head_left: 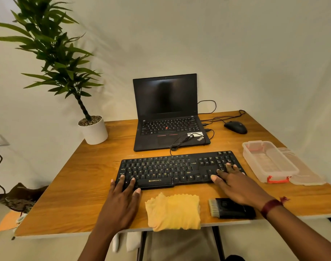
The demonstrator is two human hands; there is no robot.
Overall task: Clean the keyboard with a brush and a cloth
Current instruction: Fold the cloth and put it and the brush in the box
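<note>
A black keyboard [172, 169] lies across the middle of the wooden desk [76, 185]. My left hand [121, 200] rests flat on its lower left corner, fingers spread over the keys. My right hand [236, 187] lies flat on the keyboard's right end, over the number pad. Neither hand holds anything. A folded yellow cloth [174, 211] sits at the desk's front edge between my arms. A black brush [230, 208] with pale bristles lies to the right of the cloth, partly under my right wrist.
An open black laptop [168, 113] stands behind the keyboard, with cables trailing to a black mouse [235, 127]. A clear plastic box [268, 161] with its lid beside it sits at the right. A potted plant [93, 129] stands at the back left corner.
</note>
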